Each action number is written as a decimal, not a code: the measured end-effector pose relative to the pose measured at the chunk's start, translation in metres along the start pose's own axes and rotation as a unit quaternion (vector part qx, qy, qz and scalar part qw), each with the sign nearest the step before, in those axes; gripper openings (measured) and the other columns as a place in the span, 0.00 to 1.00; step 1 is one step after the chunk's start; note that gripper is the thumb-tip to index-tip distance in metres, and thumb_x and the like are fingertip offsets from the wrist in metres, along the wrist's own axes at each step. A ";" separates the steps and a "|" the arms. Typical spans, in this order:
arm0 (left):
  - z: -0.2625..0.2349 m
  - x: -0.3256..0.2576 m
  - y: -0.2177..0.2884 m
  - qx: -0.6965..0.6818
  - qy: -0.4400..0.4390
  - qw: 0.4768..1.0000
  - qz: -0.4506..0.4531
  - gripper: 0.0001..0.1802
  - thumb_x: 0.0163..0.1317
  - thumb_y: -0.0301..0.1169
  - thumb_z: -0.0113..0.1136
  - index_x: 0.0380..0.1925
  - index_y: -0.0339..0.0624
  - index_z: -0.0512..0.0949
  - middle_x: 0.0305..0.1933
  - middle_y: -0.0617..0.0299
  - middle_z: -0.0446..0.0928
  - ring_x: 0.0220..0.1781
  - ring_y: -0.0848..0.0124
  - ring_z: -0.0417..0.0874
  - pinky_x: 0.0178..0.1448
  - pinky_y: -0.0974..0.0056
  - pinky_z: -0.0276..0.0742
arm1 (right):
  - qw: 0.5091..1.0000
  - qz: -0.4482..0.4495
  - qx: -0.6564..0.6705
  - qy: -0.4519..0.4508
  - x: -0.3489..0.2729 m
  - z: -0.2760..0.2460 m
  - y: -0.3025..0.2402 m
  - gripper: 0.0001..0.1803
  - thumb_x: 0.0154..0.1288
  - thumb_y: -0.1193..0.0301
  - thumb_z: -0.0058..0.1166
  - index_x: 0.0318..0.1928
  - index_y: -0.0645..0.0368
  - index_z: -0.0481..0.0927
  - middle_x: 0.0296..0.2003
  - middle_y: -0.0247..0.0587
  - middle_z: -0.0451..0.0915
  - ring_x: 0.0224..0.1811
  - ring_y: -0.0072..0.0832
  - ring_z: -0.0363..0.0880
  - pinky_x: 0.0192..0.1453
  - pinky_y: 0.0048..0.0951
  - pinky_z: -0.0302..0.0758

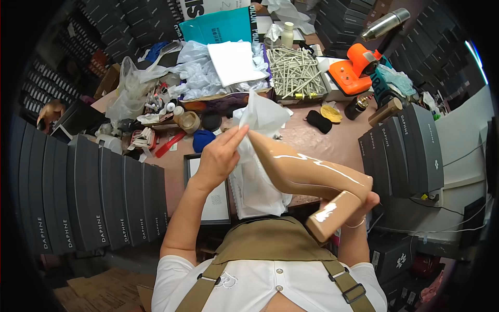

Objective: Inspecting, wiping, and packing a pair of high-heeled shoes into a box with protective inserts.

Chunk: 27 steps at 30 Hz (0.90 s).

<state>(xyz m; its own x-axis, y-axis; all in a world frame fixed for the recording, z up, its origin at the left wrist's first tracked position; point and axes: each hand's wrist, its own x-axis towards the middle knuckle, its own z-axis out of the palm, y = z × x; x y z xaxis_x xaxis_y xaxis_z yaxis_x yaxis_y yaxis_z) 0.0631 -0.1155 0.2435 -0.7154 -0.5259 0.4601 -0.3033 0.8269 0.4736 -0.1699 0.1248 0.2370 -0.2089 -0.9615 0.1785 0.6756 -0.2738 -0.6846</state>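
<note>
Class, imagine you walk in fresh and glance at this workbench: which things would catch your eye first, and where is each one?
First, the glossy beige high-heeled shoe at centre, block heel toward the person; the right hand holds it near the heel. The left hand pinches white tissue paper at the shoe's toe end. Next, the bright orange tape dispenser at the table's far right, and rows of dark grey boxes standing on the left.

You have one shiny tan shoe [306,174] with a block heel and one sheet of white paper [257,156]. On the desk I count one orange tape holder [356,67], one silver flask [384,24], one small white bottle [287,34] and one red pair of scissors [169,144].
</note>
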 end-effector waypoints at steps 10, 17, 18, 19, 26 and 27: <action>0.069 -0.094 -0.034 -0.084 -0.094 0.930 -0.344 0.27 0.54 0.20 0.56 0.56 0.37 0.66 0.51 0.50 0.74 0.44 0.61 0.79 0.46 0.63 0.76 | 0.976 0.134 0.084 0.149 -0.013 -0.041 0.072 0.41 0.52 0.56 0.58 0.63 0.65 0.61 0.55 0.50 0.72 0.55 0.40 0.75 0.53 0.43 0.77; 0.123 -0.055 0.000 -0.592 0.308 0.631 -0.396 0.15 0.63 0.20 0.49 0.50 0.37 0.71 0.41 0.60 0.78 0.36 0.70 0.79 0.45 0.69 0.75 | 0.927 0.101 0.310 0.187 -0.042 -0.050 0.111 0.42 0.50 0.52 0.58 0.64 0.59 0.63 0.60 0.45 0.68 0.62 0.41 0.69 0.62 0.48 0.70; 0.111 -0.042 0.007 -0.541 0.271 0.718 -0.344 0.14 0.62 0.20 0.50 0.49 0.37 0.72 0.39 0.59 0.78 0.37 0.70 0.79 0.45 0.69 0.75 | 0.926 0.102 0.316 0.179 -0.042 -0.048 0.108 0.41 0.50 0.52 0.59 0.63 0.58 0.65 0.61 0.43 0.69 0.62 0.39 0.68 0.64 0.47 0.68; 0.100 -0.033 0.014 -0.483 0.230 0.795 -0.286 0.14 0.61 0.19 0.51 0.48 0.37 0.73 0.37 0.59 0.78 0.38 0.70 0.79 0.46 0.69 0.75 | 0.927 0.097 0.314 0.180 -0.043 -0.049 0.107 0.41 0.50 0.53 0.59 0.63 0.58 0.65 0.60 0.44 0.69 0.62 0.39 0.68 0.64 0.47 0.68; 0.062 -0.026 0.087 -0.230 0.070 0.970 -0.043 0.18 0.47 0.15 0.57 0.39 0.39 0.80 0.30 0.56 0.76 0.29 0.67 0.79 0.33 0.67 0.73 | 0.957 0.016 0.188 0.220 -0.025 0.000 0.071 0.37 0.53 0.56 0.56 0.62 0.60 0.65 0.59 0.47 0.69 0.63 0.41 0.67 0.67 0.46 0.65; 0.061 -0.022 0.091 -0.216 0.083 0.972 -0.031 0.18 0.46 0.14 0.57 0.40 0.39 0.80 0.28 0.56 0.75 0.28 0.67 0.78 0.32 0.66 0.73 | 0.955 0.000 0.153 0.254 -0.021 0.016 0.066 0.35 0.54 0.57 0.55 0.61 0.61 0.66 0.59 0.48 0.70 0.63 0.42 0.67 0.68 0.44 0.64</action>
<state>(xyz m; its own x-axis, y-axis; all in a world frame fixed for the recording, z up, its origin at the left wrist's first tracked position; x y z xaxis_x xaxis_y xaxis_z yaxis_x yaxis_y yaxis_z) 0.0132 -0.0168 0.2305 -0.5827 -0.6261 0.5182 -0.0237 0.6505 0.7592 -0.1094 0.1270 0.1991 -0.4718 -0.8483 -0.2406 0.8346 -0.3415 -0.4323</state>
